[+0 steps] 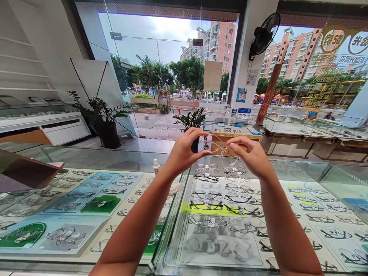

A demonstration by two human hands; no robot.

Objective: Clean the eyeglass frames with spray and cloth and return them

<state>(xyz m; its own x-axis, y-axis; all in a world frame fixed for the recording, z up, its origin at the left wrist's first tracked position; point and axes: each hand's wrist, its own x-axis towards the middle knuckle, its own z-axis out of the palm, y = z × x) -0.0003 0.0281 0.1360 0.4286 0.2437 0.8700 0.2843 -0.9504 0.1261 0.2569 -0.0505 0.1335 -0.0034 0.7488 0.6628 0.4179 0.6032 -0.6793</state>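
Left hand (184, 153), right hand (254, 157), both holding eyeglasses (222, 148), display case (170, 230) below

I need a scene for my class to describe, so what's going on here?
A person holds a pair of thin-rimmed glasses up in front of them, with the left hand at one side and the right hand at the other. The arms reach over a glass case, where rows of other pairs are laid out. A white bottle shows beside the left forearm. Beyond are potted plants and large windows onto a street.
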